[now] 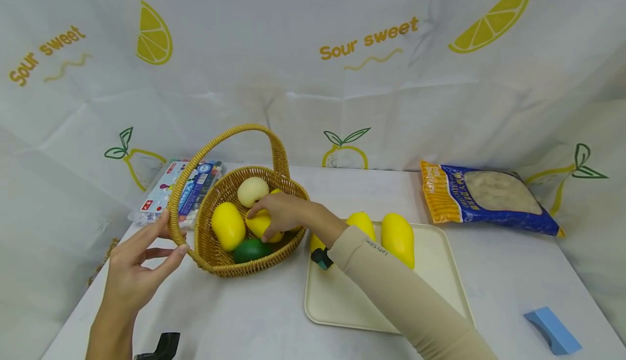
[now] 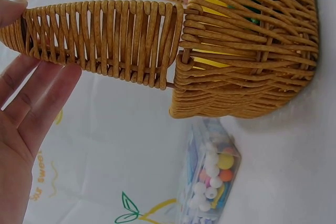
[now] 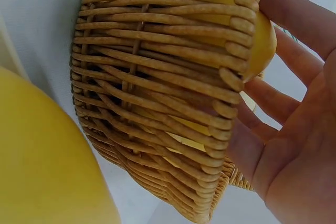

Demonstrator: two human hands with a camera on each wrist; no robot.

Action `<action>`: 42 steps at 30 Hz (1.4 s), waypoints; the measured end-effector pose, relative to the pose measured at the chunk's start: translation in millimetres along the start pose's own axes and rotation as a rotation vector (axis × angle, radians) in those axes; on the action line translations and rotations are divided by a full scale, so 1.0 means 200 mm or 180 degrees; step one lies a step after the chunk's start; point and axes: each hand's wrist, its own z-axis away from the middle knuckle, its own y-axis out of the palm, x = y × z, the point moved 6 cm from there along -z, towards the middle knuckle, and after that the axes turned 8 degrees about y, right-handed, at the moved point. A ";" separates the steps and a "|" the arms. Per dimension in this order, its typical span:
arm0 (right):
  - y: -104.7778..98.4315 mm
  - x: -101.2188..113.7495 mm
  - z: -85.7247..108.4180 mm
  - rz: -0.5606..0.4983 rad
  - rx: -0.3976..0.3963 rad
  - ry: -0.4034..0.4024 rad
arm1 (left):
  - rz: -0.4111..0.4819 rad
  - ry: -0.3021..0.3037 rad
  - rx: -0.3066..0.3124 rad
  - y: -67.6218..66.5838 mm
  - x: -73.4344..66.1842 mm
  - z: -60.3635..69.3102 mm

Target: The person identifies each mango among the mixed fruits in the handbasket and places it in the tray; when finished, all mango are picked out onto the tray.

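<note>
2 hands work the wicker basket (image 1: 235, 269) on my feed: the left hand (image 1: 137, 267) pinches its handle (image 1: 280, 158) low on the left side, thumb opposite fingers, while the right hand (image 1: 286, 212) is over the rim, pinching a yellow fruit (image 1: 258, 224) near the basket's middle. How hard those fingers press, I cannot tell. I judge that fruit light and firm, its smooth skin a little slippery, so I would take it across its fullest part rather than by an end. Close around it lie another yellow fruit (image 1: 228, 227), a green fruit (image 1: 251, 251) and a pale round fruit (image 1: 252, 191), so I expect scant space for fingertips. As for the basket, the weave looks light and slightly springy, perhaps apt to tip; I would steady it by the handle near its base.
</note>
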 end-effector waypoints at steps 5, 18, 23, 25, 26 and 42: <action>0.00 0.00 0.00 -0.0028 0.0020 0.0007 | 0.0013 0.0014 -0.0002 0.00 0.00 0.00; -0.03 0.00 0.02 -0.0203 0.0140 0.0043 | 0.0024 -0.0027 -0.0009 0.00 -0.01 0.00; -0.05 0.01 0.02 -0.0103 0.0169 -0.0015 | 0.0007 -0.0034 -0.0007 0.00 -0.01 0.00; -0.07 0.01 0.03 -0.0100 0.0156 0.0005 | 0.0010 -0.0036 -0.0007 0.00 0.00 0.00; -0.08 0.01 0.03 -0.0119 0.0150 0.0021 | 0.0015 -0.0035 -0.0008 0.00 0.00 0.00; -0.14 -0.02 0.08 -0.0432 0.0173 -0.0190 | 0.0017 -0.0019 -0.0018 0.00 0.00 0.00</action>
